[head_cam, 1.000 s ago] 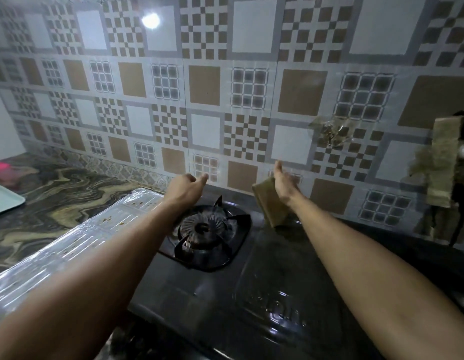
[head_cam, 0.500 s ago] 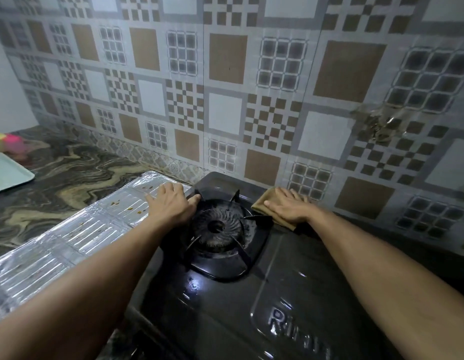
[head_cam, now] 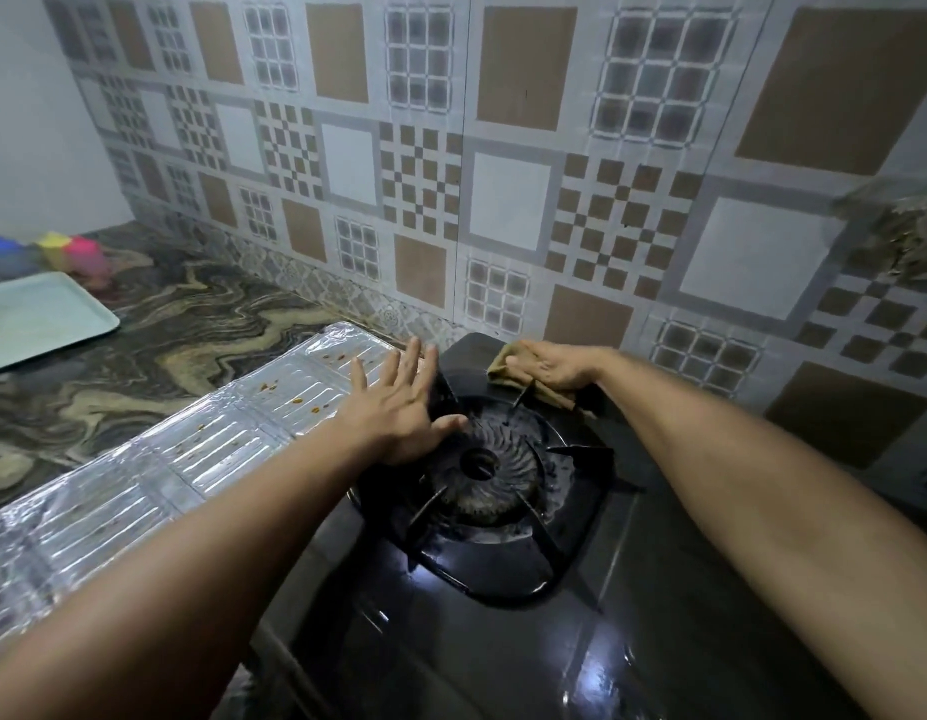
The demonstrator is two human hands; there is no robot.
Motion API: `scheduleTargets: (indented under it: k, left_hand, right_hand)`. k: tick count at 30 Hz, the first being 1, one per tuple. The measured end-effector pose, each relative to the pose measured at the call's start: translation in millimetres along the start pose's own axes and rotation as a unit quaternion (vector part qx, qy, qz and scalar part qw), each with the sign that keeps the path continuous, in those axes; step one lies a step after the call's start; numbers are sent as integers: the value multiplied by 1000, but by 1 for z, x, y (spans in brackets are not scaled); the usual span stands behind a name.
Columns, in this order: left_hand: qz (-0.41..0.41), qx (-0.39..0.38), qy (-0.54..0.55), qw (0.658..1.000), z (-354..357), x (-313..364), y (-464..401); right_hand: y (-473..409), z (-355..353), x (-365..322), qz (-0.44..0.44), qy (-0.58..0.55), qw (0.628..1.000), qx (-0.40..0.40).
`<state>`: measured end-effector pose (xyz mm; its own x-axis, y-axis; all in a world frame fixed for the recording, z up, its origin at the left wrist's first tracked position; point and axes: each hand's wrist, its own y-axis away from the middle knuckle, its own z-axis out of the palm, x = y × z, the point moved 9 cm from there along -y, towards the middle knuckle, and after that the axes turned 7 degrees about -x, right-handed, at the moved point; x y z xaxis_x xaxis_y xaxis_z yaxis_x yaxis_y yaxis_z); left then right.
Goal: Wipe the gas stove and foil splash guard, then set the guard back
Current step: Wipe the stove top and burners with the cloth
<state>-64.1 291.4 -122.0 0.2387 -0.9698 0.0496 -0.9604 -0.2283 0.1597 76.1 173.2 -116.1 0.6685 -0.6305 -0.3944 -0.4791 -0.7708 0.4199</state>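
A black gas stove (head_cam: 633, 641) fills the lower middle, its burner (head_cam: 485, 465) under a black pan support. My right hand (head_cam: 555, 363) lies flat on a tan cloth (head_cam: 513, 366), pressing it onto the stove's far edge behind the burner. With fingers spread and straight, my left hand (head_cam: 399, 402) sits at the stove's left edge, its thumb by the burner ring. A silver foil splash guard (head_cam: 155, 459), spotted with brown grease, lies flat on the counter left of the stove.
The patterned tile wall (head_cam: 503, 200) stands right behind the stove. On the marbled counter (head_cam: 191, 324) at the far left are a pale green tray (head_cam: 35, 319) and coloured cups (head_cam: 66, 252). A dried clump (head_cam: 908, 236) hangs on the wall at right.
My right hand brought the cloth down from the wall onto the stove's back edge and slid it leftward. My left hand settled at the stove's left edge and spread its fingers.
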Motion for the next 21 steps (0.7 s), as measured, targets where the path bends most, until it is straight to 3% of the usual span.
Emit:
scheduleTargets:
  k: [11,21]
  left_hand:
    - [-14,-23,35,999,4,-3,-2]
    - [-39,-49,58,996,6,-10,2]
  right_hand:
    - [-89,-5,-48,55,184,981,-15]
    - [-43,0,-1,68,93,993,-17]
